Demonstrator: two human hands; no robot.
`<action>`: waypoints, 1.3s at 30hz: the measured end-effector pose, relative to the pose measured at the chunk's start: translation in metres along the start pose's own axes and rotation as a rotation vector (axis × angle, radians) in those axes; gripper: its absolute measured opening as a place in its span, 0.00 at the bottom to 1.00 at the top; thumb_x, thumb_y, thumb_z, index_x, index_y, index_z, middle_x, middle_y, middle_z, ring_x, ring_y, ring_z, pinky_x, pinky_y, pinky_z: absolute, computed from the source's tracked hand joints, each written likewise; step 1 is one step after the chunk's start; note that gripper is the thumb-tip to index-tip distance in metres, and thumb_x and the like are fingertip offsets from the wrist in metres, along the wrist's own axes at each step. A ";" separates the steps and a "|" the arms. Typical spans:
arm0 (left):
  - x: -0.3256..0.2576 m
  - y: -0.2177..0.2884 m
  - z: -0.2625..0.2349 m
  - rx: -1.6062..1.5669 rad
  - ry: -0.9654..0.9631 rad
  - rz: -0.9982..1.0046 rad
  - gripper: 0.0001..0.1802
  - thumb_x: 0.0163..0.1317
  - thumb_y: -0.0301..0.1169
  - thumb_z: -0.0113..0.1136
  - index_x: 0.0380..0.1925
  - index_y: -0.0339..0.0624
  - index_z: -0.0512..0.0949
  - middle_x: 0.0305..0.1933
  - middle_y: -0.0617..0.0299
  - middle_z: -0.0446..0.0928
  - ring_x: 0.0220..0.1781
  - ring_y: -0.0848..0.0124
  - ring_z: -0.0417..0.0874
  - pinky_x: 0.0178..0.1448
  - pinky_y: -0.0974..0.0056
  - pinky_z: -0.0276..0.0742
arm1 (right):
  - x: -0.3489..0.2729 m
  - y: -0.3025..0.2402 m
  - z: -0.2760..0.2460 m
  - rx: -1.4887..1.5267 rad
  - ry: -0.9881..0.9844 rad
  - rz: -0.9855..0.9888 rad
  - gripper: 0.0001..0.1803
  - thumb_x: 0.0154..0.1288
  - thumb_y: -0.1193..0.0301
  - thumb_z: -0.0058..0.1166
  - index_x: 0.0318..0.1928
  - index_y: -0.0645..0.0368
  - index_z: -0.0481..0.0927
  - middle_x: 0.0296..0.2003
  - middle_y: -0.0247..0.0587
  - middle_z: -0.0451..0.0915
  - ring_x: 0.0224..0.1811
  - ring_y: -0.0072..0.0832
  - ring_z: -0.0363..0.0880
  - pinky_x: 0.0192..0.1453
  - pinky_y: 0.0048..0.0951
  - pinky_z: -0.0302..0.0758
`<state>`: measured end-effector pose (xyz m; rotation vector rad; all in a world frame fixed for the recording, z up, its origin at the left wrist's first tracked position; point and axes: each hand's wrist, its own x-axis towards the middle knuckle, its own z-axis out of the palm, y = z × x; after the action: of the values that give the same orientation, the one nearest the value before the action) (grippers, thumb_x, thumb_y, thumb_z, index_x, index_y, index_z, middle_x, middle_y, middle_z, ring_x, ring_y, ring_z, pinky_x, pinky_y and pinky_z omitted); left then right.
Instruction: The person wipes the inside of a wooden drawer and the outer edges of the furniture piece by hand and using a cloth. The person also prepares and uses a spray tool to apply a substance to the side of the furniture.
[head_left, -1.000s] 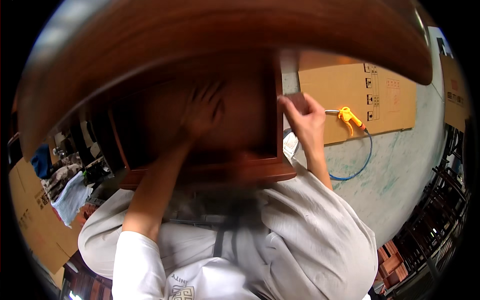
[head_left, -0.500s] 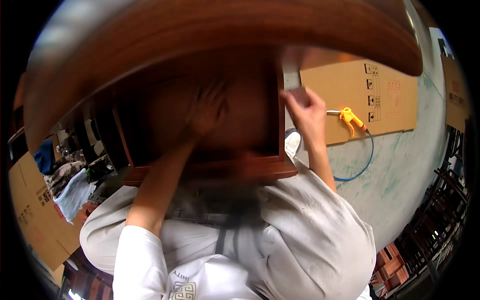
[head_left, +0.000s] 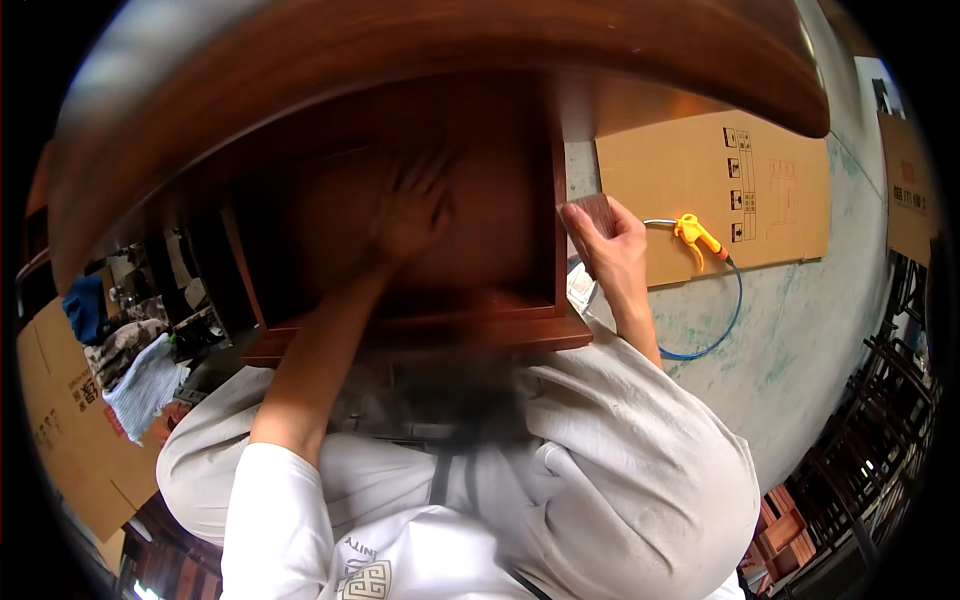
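Note:
A dark reddish-brown wooden drawer [head_left: 420,310] is pulled out over my lap, from under a table top [head_left: 450,45] with a curved edge. My left hand [head_left: 408,215] reaches inside it and lies on the drawer bottom in shadow, fingers spread. Just outside the drawer's right side wall [head_left: 560,220], my right hand [head_left: 622,245] pinches a small flat brown block [head_left: 597,212] between thumb and fingers. The block is close to the outer face of that wall; whether it touches I cannot tell.
To the right, a yellow air blow gun [head_left: 697,238] on a blue hose [head_left: 738,315] lies on a cardboard sheet [head_left: 690,180] on the floor. Cloths [head_left: 145,385] and clutter are at the left. Dark wooden frames [head_left: 850,460] stand at the far right.
My right hand has slid slightly toward me along the drawer's side with the brown block. My left hand stays on the drawer bottom.

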<state>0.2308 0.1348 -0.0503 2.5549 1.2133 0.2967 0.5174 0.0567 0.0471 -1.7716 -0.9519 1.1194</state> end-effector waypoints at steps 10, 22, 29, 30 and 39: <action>-0.004 -0.003 0.008 0.000 0.004 0.006 0.35 0.68 0.35 0.55 0.77 0.48 0.68 0.82 0.52 0.65 0.81 0.50 0.65 0.85 0.39 0.55 | 0.032 -0.005 0.001 0.015 -0.092 0.025 0.16 0.69 0.62 0.71 0.35 0.64 0.85 0.20 0.27 0.77 0.24 0.14 0.70 0.29 0.24 0.68; -0.011 -0.005 0.007 0.073 -0.075 -0.029 0.35 0.66 0.38 0.57 0.75 0.46 0.69 0.84 0.53 0.62 0.83 0.51 0.63 0.86 0.39 0.51 | 0.030 -0.006 -0.022 -0.193 -0.296 0.007 0.15 0.64 0.63 0.72 0.34 0.64 0.86 0.22 0.30 0.79 0.26 0.17 0.73 0.33 0.25 0.73; -0.003 0.002 -0.004 0.000 -0.089 -0.023 0.40 0.69 0.35 0.53 0.82 0.49 0.60 0.83 0.50 0.63 0.83 0.48 0.62 0.86 0.36 0.49 | 0.042 0.002 -0.019 -0.179 -0.234 -0.111 0.15 0.65 0.63 0.71 0.34 0.64 0.85 0.22 0.30 0.77 0.26 0.18 0.70 0.33 0.27 0.72; -0.002 0.001 -0.002 0.014 -0.090 -0.019 0.40 0.69 0.36 0.53 0.82 0.49 0.60 0.83 0.50 0.63 0.83 0.49 0.62 0.86 0.36 0.49 | 0.035 0.000 -0.021 -0.230 -0.232 -0.061 0.15 0.65 0.63 0.71 0.34 0.64 0.85 0.22 0.31 0.78 0.27 0.18 0.71 0.33 0.28 0.73; 0.001 -0.005 0.002 0.079 -0.042 0.005 0.38 0.69 0.37 0.53 0.80 0.50 0.63 0.84 0.52 0.61 0.84 0.49 0.61 0.86 0.37 0.50 | 0.037 0.013 -0.023 -0.167 -0.178 -0.099 0.16 0.64 0.64 0.73 0.33 0.65 0.85 0.20 0.31 0.75 0.25 0.17 0.68 0.32 0.26 0.70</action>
<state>0.2286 0.1380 -0.0534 2.6177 1.2270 0.1988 0.5527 0.0795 0.0292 -1.7558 -1.2589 1.1777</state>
